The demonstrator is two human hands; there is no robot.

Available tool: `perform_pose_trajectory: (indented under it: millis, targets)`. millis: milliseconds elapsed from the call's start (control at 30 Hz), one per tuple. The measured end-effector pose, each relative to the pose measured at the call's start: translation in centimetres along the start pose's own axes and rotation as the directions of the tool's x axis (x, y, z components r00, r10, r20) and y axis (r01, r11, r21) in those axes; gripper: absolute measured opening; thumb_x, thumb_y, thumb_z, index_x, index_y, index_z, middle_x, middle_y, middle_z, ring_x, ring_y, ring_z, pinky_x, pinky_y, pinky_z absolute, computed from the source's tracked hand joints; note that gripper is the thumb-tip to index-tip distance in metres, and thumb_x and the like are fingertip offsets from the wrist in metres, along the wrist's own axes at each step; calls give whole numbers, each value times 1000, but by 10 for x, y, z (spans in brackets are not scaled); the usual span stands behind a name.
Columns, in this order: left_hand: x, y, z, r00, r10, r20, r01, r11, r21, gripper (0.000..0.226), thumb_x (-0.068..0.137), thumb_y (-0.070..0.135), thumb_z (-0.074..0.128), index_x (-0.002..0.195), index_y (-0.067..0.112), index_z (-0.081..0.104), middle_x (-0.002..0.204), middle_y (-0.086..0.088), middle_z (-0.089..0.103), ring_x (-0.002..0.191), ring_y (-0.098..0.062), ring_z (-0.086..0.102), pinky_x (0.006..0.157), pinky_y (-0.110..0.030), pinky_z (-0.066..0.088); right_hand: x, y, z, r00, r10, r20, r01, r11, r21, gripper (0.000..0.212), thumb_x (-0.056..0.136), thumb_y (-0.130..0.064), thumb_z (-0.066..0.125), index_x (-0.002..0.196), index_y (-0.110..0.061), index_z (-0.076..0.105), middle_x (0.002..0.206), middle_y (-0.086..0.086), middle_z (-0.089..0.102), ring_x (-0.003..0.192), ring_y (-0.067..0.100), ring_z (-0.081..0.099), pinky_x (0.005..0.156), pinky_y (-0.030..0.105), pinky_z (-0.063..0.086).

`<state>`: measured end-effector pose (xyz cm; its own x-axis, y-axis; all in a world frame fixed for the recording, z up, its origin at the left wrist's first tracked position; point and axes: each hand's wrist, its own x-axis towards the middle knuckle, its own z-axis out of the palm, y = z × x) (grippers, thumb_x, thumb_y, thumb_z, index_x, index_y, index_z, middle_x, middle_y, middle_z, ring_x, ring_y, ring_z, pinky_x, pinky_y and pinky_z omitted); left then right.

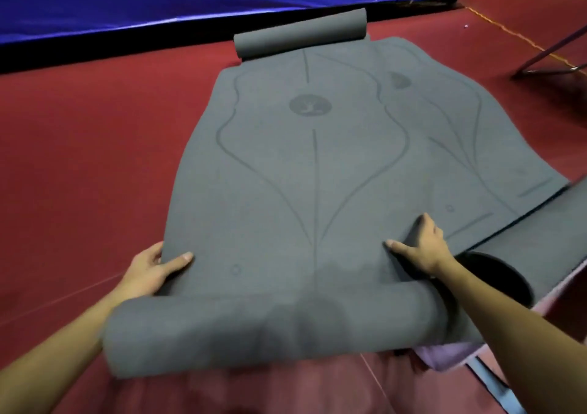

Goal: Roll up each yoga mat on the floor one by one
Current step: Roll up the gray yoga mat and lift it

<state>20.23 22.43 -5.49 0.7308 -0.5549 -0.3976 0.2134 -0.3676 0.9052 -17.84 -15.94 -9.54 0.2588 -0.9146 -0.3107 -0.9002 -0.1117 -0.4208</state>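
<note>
A: Entry — grey yoga mat (pixel 305 172) lies lengthwise on the red carpet (pixel 79 159), running away from the camera. Near end already wound into a thick roll (pixel 270 331); far end also curled (pixel 301 34). A second grey mat (pixel 460 134) lies under its right edge, with its own rolled end (pixel 540 248) at right.

B: Hands?

A: Left hand (pixel 152 270) grips the mat's left edge just beyond the roll, thumb on top, fingers tucked beneath. Right hand (pixel 422 248) grasps the right edge, thumb flat on the surface, fingers curled round a lifted fold.

B: Handling judgement?

A: Soft foam, light, bends without creasing (the curl holds its shape, so some springiness — it may unwind if let go). Matte surface looks grippy, not slippery. Nothing fragile.

B: Where to take hold?

A: Both side edges near the roll, symmetric, so the layers stay square. Uneven pressure would likely telescope one end. Watch the overlap at right: the lower mat could drag along.
</note>
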Motion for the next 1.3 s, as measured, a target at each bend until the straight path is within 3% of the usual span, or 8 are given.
perform_pose_trajectory:
  millis: [100,233,300,400,500,967,1167,1300]
  targets:
    - [32,23,1,1000,22,-12,-22,999,29,35,92,9,77,125,6,66,105,-3,77,78,-8,76,68,-21,61,-3,3,7,998,11,-70,-6,997,72,126,76,-68,81,166,-18,8,163,28,28,150,46,29,124,55,26]
    - [91,68,20,993,79,-83,-84,995,-59,32,89,25,83,113,9,69,113,-7,76,95,-23,74,88,-34,59,-6,2,-6,980,46,-193,-5,979,206,98,86,-70,68,164,-45,15,146,34,42,138,49,41,119,54,34]
    - [122,100,30,988,81,-128,-88,995,-54,37,89,37,83,107,7,71,116,-8,74,92,-22,71,83,-32,57,-10,-4,-17,962,47,-270,24,967,252,87,93,-67,62,165,-41,20,153,27,45,143,44,41,120,51,33]
    - [159,139,37,959,60,-278,-71,997,-28,60,89,42,82,132,4,64,131,-8,67,113,-23,66,95,-32,51,-16,-23,-24,949,-15,-316,97,965,244,75,100,-54,61,165,-31,29,164,5,43,151,32,38,125,43,28]
    - [176,149,20,913,98,-397,-106,994,3,51,90,34,82,136,17,65,137,-6,65,121,-23,63,104,-32,50,-24,-51,-16,938,-40,-344,134,958,254,69,101,-44,65,161,-22,39,162,3,46,150,29,40,126,43,29]
    - [76,-21,-237,619,-72,-782,83,996,-26,41,89,35,80,125,16,75,119,-6,75,105,-23,68,101,-35,53,-58,-235,92,922,-386,38,382,920,89,72,97,-37,68,161,-25,39,149,12,60,136,38,56,112,42,47]
    - [46,-171,-336,455,-192,-869,216,971,-102,75,63,83,72,127,46,66,114,1,77,99,-34,73,94,-56,58,-90,-256,135,895,-361,262,382,924,-33,71,96,-40,65,161,-25,39,150,14,58,137,39,54,111,42,46]
    - [-17,-133,-251,530,-172,-830,320,947,8,53,83,53,80,124,19,75,123,-16,74,112,-42,67,104,-52,53,-91,-210,131,911,-233,340,297,943,-151,70,95,-42,66,158,-23,44,151,13,57,138,35,54,111,40,47]
